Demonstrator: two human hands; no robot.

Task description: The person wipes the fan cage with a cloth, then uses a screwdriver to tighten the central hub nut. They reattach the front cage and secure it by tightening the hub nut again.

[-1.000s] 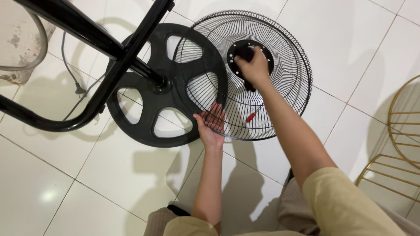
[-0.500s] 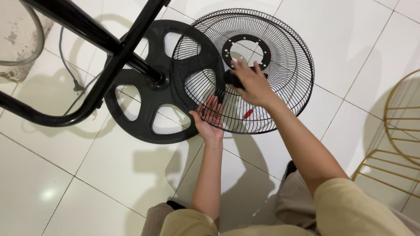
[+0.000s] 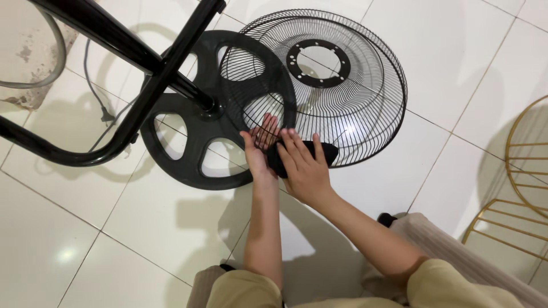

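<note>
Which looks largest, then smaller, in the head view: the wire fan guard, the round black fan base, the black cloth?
1. Round black wire fan guard and round black plastic fan base: they look alike, and they overlap, so I do not rank them.
2. Black cloth under the right hand: clearly smallest.

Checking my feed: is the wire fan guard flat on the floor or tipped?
Tipped: the wire fan guard overlaps the round black base; left hand props its near rim.
</note>
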